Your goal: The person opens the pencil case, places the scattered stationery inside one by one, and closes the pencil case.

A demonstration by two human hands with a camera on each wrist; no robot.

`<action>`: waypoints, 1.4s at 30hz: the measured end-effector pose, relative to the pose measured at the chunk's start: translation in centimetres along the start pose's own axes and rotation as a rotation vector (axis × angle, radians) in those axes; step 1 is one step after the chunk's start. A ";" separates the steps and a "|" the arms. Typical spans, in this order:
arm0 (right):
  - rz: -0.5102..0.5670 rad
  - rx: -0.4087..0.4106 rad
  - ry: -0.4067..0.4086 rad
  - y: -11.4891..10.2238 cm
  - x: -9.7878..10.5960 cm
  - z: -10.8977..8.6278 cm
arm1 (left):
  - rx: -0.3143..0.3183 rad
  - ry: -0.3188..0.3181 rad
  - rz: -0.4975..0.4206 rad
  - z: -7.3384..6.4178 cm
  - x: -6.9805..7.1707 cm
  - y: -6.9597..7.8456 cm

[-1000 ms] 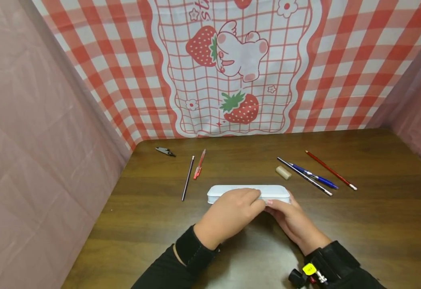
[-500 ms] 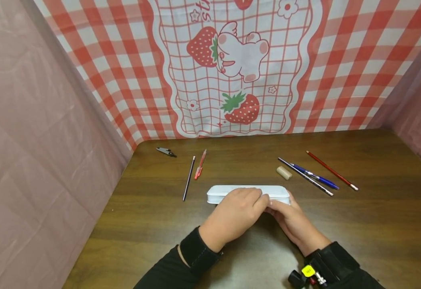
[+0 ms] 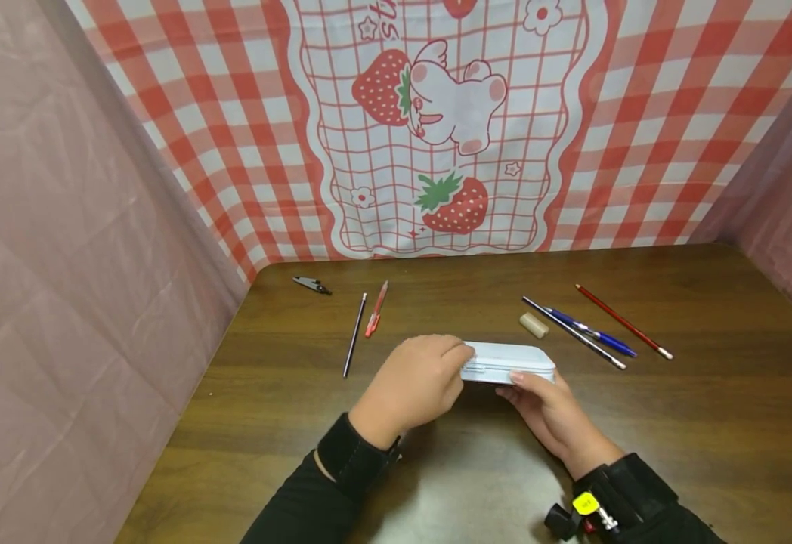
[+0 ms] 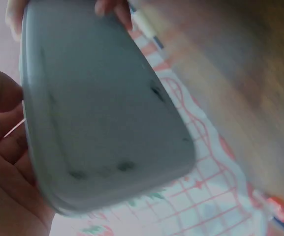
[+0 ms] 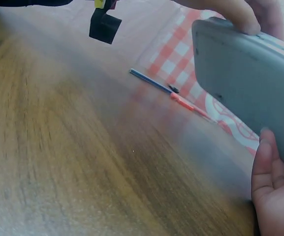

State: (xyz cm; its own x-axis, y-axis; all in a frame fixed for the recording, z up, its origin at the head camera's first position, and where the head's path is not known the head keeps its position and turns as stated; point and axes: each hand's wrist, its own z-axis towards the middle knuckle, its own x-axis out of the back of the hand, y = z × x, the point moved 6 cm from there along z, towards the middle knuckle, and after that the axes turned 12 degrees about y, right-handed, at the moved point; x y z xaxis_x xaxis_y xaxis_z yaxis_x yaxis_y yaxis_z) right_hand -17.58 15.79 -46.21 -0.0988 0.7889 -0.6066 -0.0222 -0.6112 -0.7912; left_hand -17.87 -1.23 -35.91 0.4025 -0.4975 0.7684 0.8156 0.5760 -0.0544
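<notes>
A flat white case with rounded corners, like a pencil tin (image 3: 508,357), is held up above the table, its lid seam facing me. My left hand (image 3: 413,389) grips its left end, covering that part in the head view. In the left wrist view, the left thumb (image 4: 4,91) meets the edge of the tin, with fingers behind it. My right hand (image 3: 552,423) holds the right end, thumb on the front side and fingers underneath. The tin's greyish underside (image 5: 245,73) with dark scuffs shows in the right wrist view, right fingertips (image 5: 266,147) against it.
Left on the table lie a grey compass (image 3: 311,285), a dark pencil (image 3: 355,336) and a red pen (image 3: 378,308). To the right are a beige cylindrical piece (image 3: 533,325), a striped pencil (image 3: 568,329), a blue pen (image 3: 612,343) and a red pencil (image 3: 620,319). A checked cloth (image 3: 233,98) hangs behind.
My left hand has slid left along the tin from its front middle to its left end. The tin has turned and tilted slightly; the right thumb now shows on its front.
</notes>
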 end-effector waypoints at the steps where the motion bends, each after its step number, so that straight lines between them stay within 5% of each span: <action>1: 0.013 0.000 -0.012 0.0 0.0 0.0 | 0.038 0.000 -0.028 -0.1 0.2 -0.7; 10: 0.092 0.045 -0.109 -0.3 -0.1 -0.2 | 0.306 -0.060 -0.280 -1.5 1.1 -5.2; 18: 0.108 0.097 -0.173 -0.8 -0.4 -0.5 | 0.360 -0.137 -0.344 -2.2 0.5 -6.0; 28: 0.073 0.071 -0.141 -0.7 -0.2 -0.5 | 0.373 -0.162 -0.355 -2.3 0.4 -6.1; 35: 0.052 0.069 -0.091 -0.5 -0.2 -0.5 | 0.494 -0.207 -0.446 -2.9 0.0 -6.9; 42: -0.163 0.059 0.033 -0.7 0.4 -0.6 | 0.629 -0.205 -0.532 -3.6 -0.9 -8.1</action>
State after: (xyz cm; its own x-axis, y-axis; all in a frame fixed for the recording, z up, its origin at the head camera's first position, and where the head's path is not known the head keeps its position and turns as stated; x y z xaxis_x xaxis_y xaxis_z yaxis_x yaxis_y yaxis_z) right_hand -17.05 16.60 -45.91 -0.0561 0.8789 -0.4736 -0.0934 -0.4769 -0.8740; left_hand -23.31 -7.75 -38.41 -0.1018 -0.7119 0.6949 0.4674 0.5824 0.6651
